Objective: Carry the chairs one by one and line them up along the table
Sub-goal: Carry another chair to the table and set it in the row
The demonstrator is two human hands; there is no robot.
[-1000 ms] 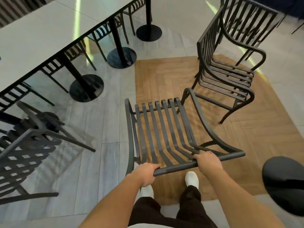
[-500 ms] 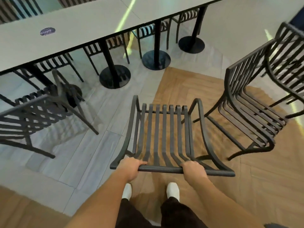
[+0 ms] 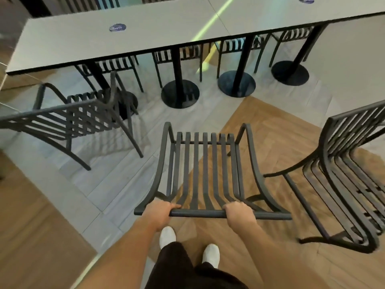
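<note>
**Chair carried toward the table**

I grip the chair [image 3: 205, 174] by its top rail, left hand [image 3: 159, 212] and right hand [image 3: 239, 213] spread wide, probably for balance. At 10 o'clock a placed chair [image 3: 68, 122] stands; at 3, the stack [image 3: 343, 174]. The table [image 3: 104, 42] lies at 12.

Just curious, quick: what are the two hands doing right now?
Left hand: grips the top rail of the chair.
Right hand: grips the same rail.
</note>
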